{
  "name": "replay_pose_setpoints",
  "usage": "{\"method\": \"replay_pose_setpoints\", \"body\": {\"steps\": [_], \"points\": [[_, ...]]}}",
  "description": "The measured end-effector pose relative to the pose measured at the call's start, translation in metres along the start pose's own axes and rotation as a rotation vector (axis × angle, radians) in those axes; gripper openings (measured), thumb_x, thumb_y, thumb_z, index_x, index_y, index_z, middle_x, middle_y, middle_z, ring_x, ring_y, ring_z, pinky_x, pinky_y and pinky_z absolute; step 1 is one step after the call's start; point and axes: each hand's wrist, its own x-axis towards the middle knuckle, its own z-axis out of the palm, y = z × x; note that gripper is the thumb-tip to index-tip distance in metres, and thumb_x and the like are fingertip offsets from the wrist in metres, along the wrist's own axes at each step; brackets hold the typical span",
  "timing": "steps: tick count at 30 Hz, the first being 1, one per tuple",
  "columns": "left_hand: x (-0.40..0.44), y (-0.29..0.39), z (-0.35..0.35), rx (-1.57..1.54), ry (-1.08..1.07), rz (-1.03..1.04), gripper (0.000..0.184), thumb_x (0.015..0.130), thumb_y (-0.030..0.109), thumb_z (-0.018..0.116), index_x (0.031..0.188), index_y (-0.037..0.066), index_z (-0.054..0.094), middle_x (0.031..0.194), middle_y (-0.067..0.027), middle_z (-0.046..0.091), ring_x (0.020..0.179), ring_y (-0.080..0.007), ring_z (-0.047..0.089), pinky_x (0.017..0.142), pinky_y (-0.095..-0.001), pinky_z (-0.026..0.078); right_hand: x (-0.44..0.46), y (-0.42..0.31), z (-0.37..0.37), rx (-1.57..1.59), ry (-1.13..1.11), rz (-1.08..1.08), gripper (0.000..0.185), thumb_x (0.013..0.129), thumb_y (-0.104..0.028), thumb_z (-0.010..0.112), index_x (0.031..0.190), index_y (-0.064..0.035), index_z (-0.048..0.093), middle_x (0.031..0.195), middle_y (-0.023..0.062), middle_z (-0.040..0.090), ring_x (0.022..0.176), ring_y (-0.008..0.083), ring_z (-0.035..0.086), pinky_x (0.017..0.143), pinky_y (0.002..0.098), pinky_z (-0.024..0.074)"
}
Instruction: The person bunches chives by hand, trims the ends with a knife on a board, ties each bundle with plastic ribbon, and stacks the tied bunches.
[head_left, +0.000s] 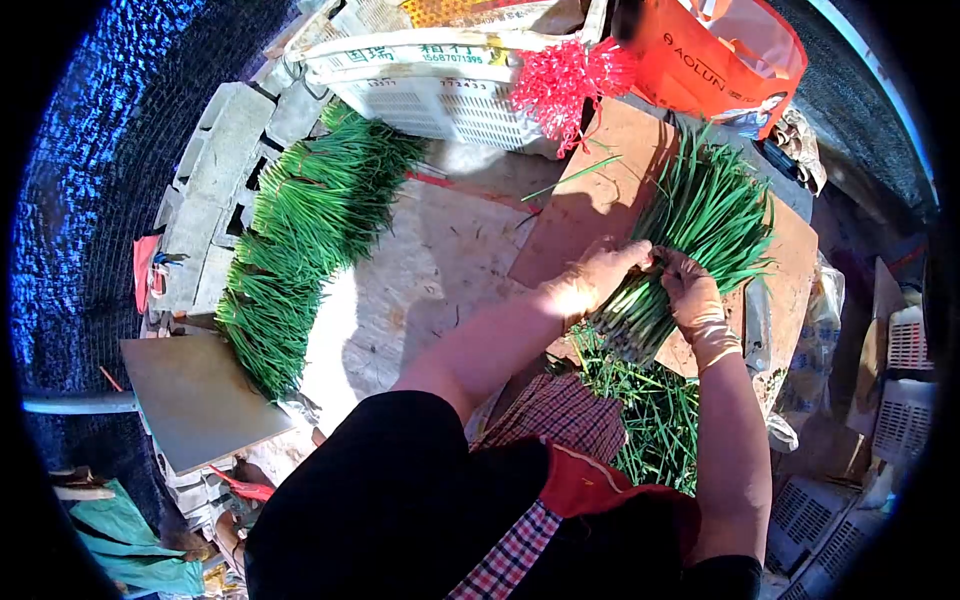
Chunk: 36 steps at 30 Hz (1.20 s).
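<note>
On the board, hands (pixel 648 280) (both) grip greens (pixel 712 215)

Orange bag (pixel 715 75): the brand "AOLUN" is legible in white letters. White crate (pixel 430 105): large green Chinese characters, partly readable as "国瑞", stand above a number that appears to be "15687071395"; the smaller markings below are not reliably legible.

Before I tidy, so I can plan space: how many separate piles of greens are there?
3: row of bundles at picture left; bunch at left hand and right hand; loose greens below that. Some may be hidden.
</note>
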Motion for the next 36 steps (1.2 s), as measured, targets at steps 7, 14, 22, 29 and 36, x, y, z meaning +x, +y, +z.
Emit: {"method": "replay_pose_setpoints", "body": {"steps": [7,14,22,29,36], "points": [[0.009,-0.038,0.006,0.005,0.055,0.373,0.042,0.075,-0.008,0.053,0.116,0.001,0.049,0.111,-0.0079,0.055,0.088,-0.0139,0.054,0.081,-0.0271,0.045,0.006,0.010,0.002,0.038,0.005,0.022,0.039,0.079,0.009,0.051,0.115,-0.0060,0.056,0.101,0.0034,0.061,0.090,0.0123,0.052,0.086,0.0231,0.0390],[0.015,-0.039,0.007,0.353,0.246,0.497,0.013,0.072,0.002,0.065,0.085,0.001,0.066,0.103,-0.0122,0.062,0.088,-0.0159,0.060,0.078,-0.0258,0.048,0.008,0.011,0.003,0.060,0.015,0.058,0.038,0.079,0.009,0.052,0.112,-0.0056,0.058,0.102,0.0036,0.061,0.092,0.0124,0.052,0.087,0.0220,0.0386],[0.019,-0.030,0.000,-0.325,-0.118,0.134,0.012,0.080,0.004,0.062,0.091,-0.001,0.062,0.087,-0.0020,0.060,0.084,-0.0122,0.056,0.079,-0.0243,0.045,0.007,0.010,0.006,0.035,0.068,0.001,0.035,0.078,0.007,0.055,0.111,-0.0054,0.058,0.097,0.0040,0.061,0.087,0.0129,0.053,0.084,0.0234,0.0404],[0.023,-0.036,0.017,-0.124,0.191,0.531,0.008,0.074,-0.007,0.064,0.077,0.000,0.062,0.089,-0.0082,0.062,0.086,-0.0162,0.058,0.080,-0.0259,0.046,0.009,0.015,0.008,0.072,0.093,0.039,0.030,0.082,0.001,0.054,0.111,-0.0008,0.056,0.101,0.0081,0.062,0.090,0.0151,0.055,0.085,0.0244,0.0411],[0.020,-0.041,0.023,0.094,0.388,0.842,0.012,0.073,-0.005,0.066,0.078,0.003,0.059,0.097,-0.0115,0.060,0.093,-0.0204,0.057,0.080,-0.0293,0.048,0.014,0.036,0.010,0.112,0.121,0.017,0.031,0.082,-0.004,0.056,0.112,-0.0005,0.056,0.103,0.0110,0.063,0.093,0.0166,0.057,0.086,0.0256,0.0415]]}}
